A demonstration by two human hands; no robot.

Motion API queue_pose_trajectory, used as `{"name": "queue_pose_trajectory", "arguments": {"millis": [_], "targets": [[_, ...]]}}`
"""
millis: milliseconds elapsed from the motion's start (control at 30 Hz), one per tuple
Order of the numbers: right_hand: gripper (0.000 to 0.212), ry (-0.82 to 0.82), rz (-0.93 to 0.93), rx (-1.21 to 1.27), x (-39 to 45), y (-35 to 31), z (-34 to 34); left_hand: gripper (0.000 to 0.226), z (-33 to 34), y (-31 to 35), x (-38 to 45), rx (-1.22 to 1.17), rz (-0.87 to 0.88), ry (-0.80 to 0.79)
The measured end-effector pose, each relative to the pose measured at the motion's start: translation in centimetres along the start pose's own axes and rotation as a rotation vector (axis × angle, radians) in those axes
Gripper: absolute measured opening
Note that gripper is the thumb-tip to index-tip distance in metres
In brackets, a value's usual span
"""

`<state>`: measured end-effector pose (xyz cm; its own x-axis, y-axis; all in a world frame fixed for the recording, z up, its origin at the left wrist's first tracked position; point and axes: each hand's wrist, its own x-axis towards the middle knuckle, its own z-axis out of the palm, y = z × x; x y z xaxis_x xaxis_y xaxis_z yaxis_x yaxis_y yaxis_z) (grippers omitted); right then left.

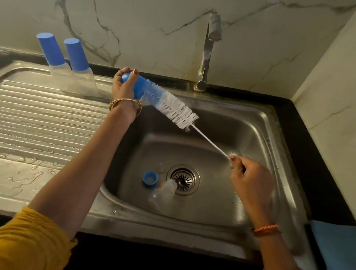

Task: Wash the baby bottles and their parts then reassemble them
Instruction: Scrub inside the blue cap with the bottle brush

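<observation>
Head | my left hand grips blue cap far-left | right hand pinches bottle brush wire near-right | brush axis runs diagonally into cap.

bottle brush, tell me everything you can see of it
The bottle brush has white bristles, tinted blue near the tip, on a thin twisted wire stem. It slants over the sink, tip up-left pushed into a blue cap gripped by the left hand. The right hand pinches the stem's lower end.
</observation>
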<state>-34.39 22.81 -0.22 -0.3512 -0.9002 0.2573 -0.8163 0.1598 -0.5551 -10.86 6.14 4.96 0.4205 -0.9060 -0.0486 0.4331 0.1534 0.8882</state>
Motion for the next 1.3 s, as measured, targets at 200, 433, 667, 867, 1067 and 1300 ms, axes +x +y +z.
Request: {"name": "queue_pose_trajectory", "arguments": {"millis": [200,433,667,867,1067,1300], "targets": [[0.047,-0.817,0.664,0.628,0.9,1.1,-1.8,0.021,-0.5,0.3,-0.7,-0.528,-0.12,-0.401],[0.041,-0.346,0.602,0.487,0.6,4.1,-5.2,0.043,0.3,-0.3,-0.4,-0.494,-0.336,0.008],[0.028,0.088,0.408,0.284,-1.9,4.4,-4.0,0.035,1.1,-6.5,-8.3,0.065,-0.563,-0.211],[0.027,0.331,0.436,-0.021,0.1,6.4,-5.0,0.049,1.5,-14.1,-13.9,0.645,-0.653,-0.478],[0.027,0.343,0.492,-0.16,3.8,9.1,-4.9,0.081,2.4,-17.6,-14.5,1.342,-0.462,-0.845],[0.03,0.273,0.508,-0.309,5.2,11.2,-4.2,0.082,1.6,-20.6,-16.3,1.756,-0.22,-1.052]]}}
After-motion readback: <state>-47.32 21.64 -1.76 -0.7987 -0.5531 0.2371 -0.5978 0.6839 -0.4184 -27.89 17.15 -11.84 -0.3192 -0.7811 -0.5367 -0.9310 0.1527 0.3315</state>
